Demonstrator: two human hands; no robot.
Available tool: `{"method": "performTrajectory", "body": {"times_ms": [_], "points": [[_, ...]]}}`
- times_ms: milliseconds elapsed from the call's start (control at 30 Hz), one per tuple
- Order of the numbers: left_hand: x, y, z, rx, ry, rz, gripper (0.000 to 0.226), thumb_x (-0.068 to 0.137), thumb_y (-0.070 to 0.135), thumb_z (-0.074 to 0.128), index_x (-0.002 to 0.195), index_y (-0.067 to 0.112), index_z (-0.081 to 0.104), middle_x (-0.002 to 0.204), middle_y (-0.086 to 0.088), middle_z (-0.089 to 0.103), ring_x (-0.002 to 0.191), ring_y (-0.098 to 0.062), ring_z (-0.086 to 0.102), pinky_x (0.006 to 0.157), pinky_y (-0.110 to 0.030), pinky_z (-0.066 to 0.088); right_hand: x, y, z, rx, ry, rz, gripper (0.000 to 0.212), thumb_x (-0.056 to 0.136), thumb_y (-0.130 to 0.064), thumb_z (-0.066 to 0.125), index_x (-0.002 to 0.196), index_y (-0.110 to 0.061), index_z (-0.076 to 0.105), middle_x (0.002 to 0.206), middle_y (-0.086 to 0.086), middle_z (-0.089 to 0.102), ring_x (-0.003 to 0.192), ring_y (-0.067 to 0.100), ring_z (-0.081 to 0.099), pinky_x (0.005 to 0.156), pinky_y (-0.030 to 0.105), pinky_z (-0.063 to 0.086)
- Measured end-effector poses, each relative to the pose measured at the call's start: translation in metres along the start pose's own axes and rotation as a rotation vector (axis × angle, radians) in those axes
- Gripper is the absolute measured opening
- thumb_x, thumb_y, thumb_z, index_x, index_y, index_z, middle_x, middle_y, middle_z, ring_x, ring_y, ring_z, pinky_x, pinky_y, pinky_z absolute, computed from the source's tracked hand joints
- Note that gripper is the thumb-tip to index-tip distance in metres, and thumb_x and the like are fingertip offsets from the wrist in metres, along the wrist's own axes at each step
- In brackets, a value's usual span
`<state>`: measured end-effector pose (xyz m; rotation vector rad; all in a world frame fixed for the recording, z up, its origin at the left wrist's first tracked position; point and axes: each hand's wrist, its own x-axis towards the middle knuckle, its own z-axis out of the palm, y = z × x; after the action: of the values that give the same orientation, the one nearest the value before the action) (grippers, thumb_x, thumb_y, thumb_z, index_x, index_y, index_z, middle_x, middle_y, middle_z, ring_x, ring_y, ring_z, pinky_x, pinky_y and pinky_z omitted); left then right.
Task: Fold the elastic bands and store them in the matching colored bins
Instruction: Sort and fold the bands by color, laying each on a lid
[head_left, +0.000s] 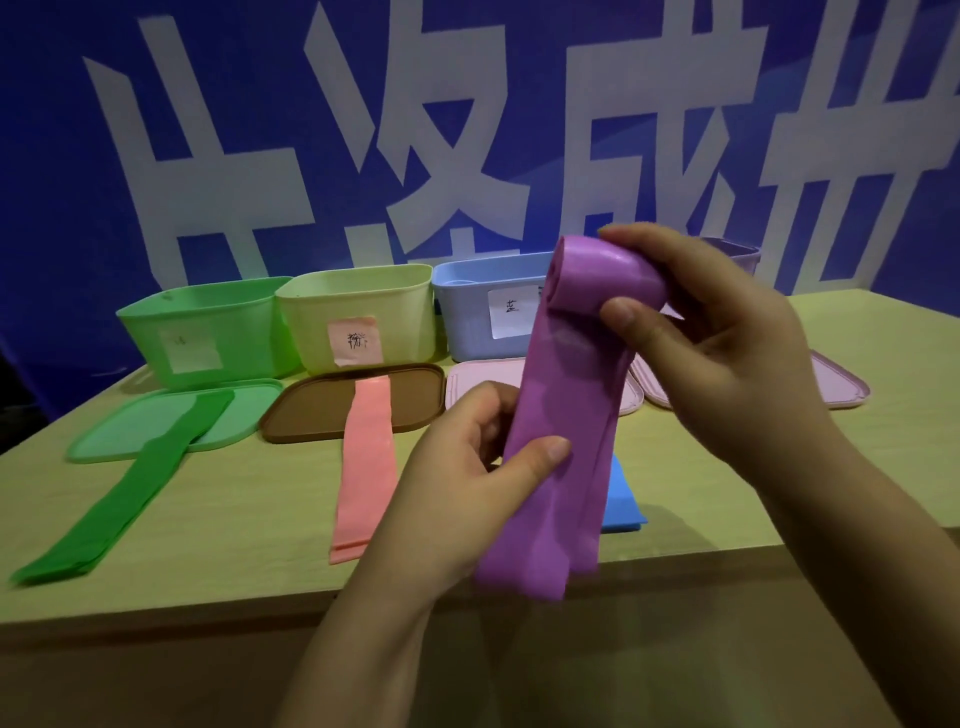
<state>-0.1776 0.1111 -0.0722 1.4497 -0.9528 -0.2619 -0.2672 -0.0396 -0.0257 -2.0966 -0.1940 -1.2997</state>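
Both hands are up over the near edge of the surface (260, 519) with the purple elastic band (561, 415). Right hand (727, 353) fingers are wrapped round its rolled top end, left hand (483, 467) pinches it lower down. Green band (119, 509) and pink band (361, 467) lie flat to the left, bins lined up at the far side.

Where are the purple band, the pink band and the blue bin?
purple band (558, 415): head view, middle of its hanging part.
pink band (363, 467): head view, middle of the strip.
blue bin (467, 312): head view, front wall.
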Motion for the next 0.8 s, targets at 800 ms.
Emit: {"method": "performTrajectory", "body": {"times_ms": [800], "points": [[0.007, -0.002, 0.005, -0.199, 0.058, -0.051, 0.020, 0.068, 0.015, 0.068, 0.088, 0.015, 0.068, 0.083, -0.003, 0.071, 0.077, -0.012, 0.063, 0.071, -0.033, 0.051, -0.021, 0.002, 0.017, -0.010, -0.113, -0.144, 0.036, 0.087, -0.020, 0.055, 0.123, -0.018, 0.051, 0.118, -0.002, 0.055, 0.112, 0.002, 0.052, 0.091, 0.013, 0.043]]}}
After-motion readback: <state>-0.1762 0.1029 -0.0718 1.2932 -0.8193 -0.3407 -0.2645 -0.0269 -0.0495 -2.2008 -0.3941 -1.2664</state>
